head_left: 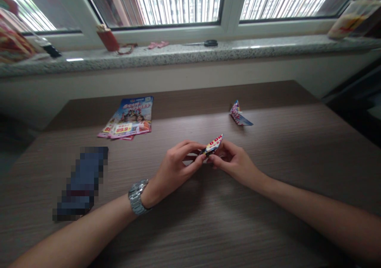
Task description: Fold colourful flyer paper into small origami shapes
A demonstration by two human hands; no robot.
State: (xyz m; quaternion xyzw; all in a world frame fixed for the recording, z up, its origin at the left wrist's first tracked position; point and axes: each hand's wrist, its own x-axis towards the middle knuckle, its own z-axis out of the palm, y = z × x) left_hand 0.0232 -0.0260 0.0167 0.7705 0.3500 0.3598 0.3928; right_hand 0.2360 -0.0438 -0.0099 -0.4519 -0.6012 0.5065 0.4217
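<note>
Paper (214,144), folded to a sharp tip, is up in both hands over the middle of the desk (184,236), and there's print on it: bold red characters on a pale face, too small to read with certainty. Clearer lettering sits near the desk's far left corner, where overlapping flyers (135,117) flash "89.9" in red at the foot of the top sheet; a half-covered figure beside it begins with an 8. The pink headline above is too blurred to make out.

Now the fingers! The left hand (178,163), silver watch (138,196) at its wrist, has thumb and index clamped on the paper's lower left end. The right hand (233,159) pinches from the other side, thumb and fingers drawn together at the paper's right, the two thumbs close to each other. Whether the paper touches the desk, one can't tell. Towards the far edge, right of centre, there's a second folded piece (239,118) in colourful print, while a dark oblong (85,180), its face pixelated, lies near the left edge.
</note>
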